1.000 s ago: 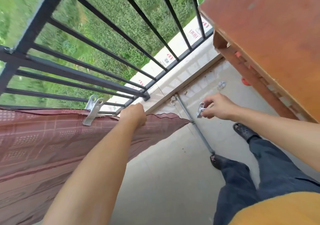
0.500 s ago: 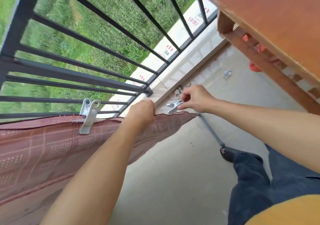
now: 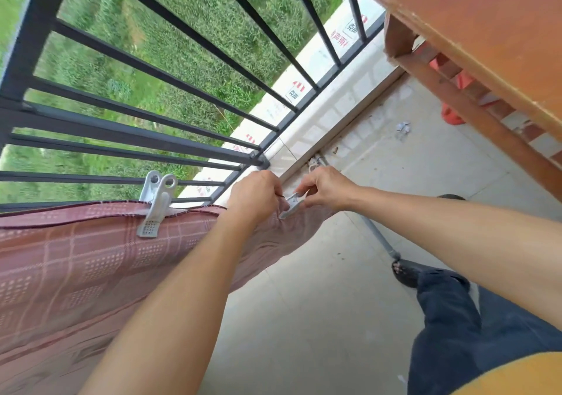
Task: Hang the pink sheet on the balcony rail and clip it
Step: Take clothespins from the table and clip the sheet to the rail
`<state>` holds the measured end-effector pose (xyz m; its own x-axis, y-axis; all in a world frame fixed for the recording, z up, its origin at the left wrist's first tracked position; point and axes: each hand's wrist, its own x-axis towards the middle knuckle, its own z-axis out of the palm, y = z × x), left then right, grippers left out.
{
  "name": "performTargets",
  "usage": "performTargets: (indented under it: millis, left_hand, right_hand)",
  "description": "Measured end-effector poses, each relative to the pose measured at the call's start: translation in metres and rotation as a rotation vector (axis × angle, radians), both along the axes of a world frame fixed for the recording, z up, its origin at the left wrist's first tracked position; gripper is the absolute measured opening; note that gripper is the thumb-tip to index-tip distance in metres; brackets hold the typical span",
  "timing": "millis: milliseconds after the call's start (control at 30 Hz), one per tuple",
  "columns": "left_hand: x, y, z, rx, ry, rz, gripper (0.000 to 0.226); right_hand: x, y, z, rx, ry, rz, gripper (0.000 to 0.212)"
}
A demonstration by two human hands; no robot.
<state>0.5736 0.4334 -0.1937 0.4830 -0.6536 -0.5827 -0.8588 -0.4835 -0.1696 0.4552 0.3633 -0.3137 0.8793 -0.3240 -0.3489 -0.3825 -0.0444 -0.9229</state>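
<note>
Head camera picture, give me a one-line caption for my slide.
Left hand grips the pink sheet at the railing; right hand pinches a clip at its edge.

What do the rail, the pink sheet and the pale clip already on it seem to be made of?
Black barred balcony rail: probably painted metal, matte, straight bars. Pink checked sheet: thin woven cloth, slight sheen; it drapes and creases. Pale grey clip: likely moulded plastic, dull, gridded tip.
</note>
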Motion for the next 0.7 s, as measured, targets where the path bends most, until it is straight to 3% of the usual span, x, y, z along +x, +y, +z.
performTargets:
  millis: [233, 333, 567, 700]
  left_hand:
    - [-0.009, 0.001, 0.008, -0.069, -0.005, 0.059, 0.019]
    - [-0.023, -0.002, 0.017, -0.155, -0.006, 0.056, 0.033]
    - [-0.086, -0.033, 0.014, -0.299, 0.12, -0.04, 0.021]
    - [-0.131, -0.058, 0.02, -0.287, 0.209, -0.089, 0.027]
  right_hand:
    - [-0.012, 0.001, -0.002, 0.023, 0.073, 0.067, 0.079]
    - [-0.034, -0.011, 0.002, -0.04, 0.148, 0.025, 0.073]
    - [-0.148, -0.076, 0.008, -0.24, 0.396, -0.197, 0.051]
    - [-0.228, -0.131, 0.023, -0.38, 0.542, -0.36, 0.042]
